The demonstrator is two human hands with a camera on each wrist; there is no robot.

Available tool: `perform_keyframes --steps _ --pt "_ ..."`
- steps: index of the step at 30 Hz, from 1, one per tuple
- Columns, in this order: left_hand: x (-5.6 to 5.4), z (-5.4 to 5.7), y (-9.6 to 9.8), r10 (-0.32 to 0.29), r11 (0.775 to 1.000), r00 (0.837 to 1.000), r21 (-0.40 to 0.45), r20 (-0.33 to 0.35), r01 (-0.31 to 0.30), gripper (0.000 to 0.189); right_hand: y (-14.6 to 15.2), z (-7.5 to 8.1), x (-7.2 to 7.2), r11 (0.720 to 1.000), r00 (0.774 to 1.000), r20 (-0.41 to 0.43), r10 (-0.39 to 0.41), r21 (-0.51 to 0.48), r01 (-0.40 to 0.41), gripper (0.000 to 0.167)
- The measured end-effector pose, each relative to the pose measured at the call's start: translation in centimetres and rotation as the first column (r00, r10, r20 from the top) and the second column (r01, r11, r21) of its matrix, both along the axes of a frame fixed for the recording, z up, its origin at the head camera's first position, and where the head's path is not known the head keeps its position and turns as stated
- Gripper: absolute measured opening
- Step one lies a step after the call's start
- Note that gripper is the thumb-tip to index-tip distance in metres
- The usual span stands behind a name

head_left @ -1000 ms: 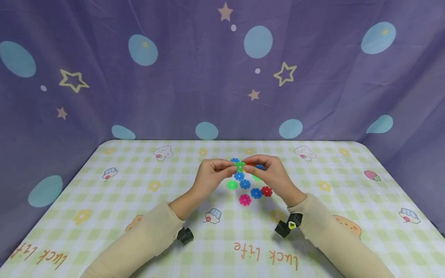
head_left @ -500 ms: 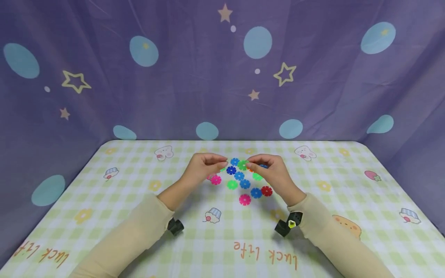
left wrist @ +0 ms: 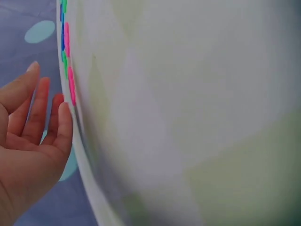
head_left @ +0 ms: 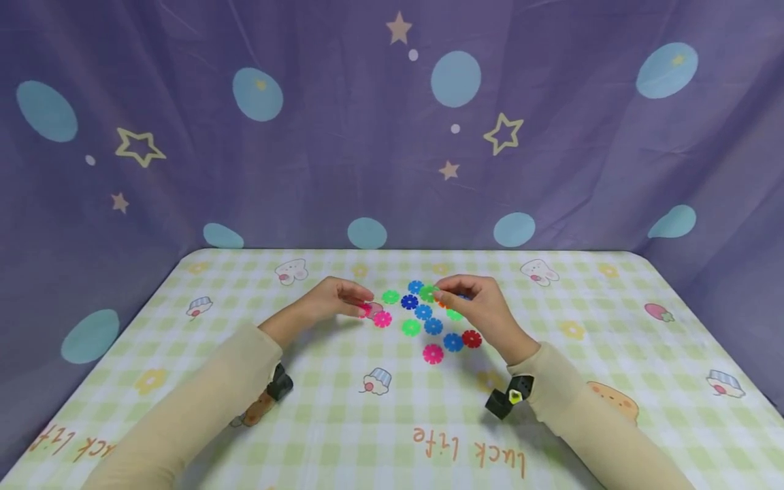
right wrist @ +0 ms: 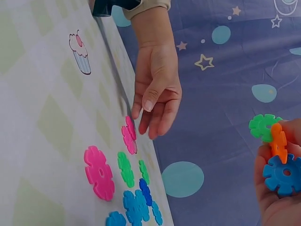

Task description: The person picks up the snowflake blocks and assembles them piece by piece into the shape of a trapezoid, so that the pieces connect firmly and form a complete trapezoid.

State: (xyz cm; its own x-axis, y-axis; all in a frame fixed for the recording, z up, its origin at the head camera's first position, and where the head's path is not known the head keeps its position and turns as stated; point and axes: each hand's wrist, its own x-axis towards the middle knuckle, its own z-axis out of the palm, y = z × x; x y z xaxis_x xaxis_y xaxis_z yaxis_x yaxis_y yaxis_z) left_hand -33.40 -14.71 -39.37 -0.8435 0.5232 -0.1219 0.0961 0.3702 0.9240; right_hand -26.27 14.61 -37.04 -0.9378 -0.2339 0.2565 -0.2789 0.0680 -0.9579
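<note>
In the head view my left hand [head_left: 327, 299] is over the left side of a scatter of plastic snowflake discs, beside a pink disc [head_left: 365, 311]. Its fingers are loosely bent and hold nothing; the left wrist view has the fingertips close to a pink disc [left wrist: 71, 85], touching or not I cannot tell. My right hand [head_left: 480, 303] pinches a joined piece of snowflake discs. The right wrist view makes out its green disc [right wrist: 264, 126], orange disc [right wrist: 278, 143] and blue disc [right wrist: 285, 175], slotted together. Part of that piece is hidden behind the right hand in the head view.
Loose discs lie between and below the hands: a second pink one [head_left: 382, 319], a green one [head_left: 390, 297], a dark blue one [head_left: 409, 301], a red one [head_left: 471, 339] and several blue ones. A checked cloth [head_left: 392, 435] covers the table. A purple curtain [head_left: 331, 177] hangs behind.
My left hand has left the joined piece and moved left, uncovering pink, green and dark blue discs. The right hand stays almost in place, still holding the piece.
</note>
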Motion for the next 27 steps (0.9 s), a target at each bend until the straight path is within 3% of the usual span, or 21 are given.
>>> perform_keyframes --steps 5,17,24,25,27 --pt "-0.8 -0.7 -0.6 -0.015 0.999 1.000 -0.033 -0.011 0.015 0.040 0.0 0.0 0.0 1.000 1.000 -0.007 0.007 0.000 -0.007 0.017" --pt "-1.2 -1.4 -1.3 -0.064 0.993 0.994 -0.107 -0.086 0.054 0.035 0.0 -0.4 0.1 1.000 1.000 0.000 0.024 0.011 -0.024 0.017" --pt "-1.3 -1.4 -1.3 -0.094 0.986 0.981 -0.154 -0.169 0.068 0.031 -0.1 -0.6 0.0 0.998 0.999 -0.015 0.052 0.021 -0.051 0.017" --pt "-1.3 -1.4 -1.3 -0.101 0.984 0.978 -0.161 -0.181 0.072 0.031 0.1 -1.5 -0.6 0.997 0.997 -0.036 0.071 0.006 -0.071 0.017" --pt "-1.2 -1.5 -1.3 -0.114 0.982 0.974 -0.171 -0.197 0.080 0.030 0.1 -1.5 -0.6 0.997 0.996 -0.045 0.072 0.008 -0.072 0.016"
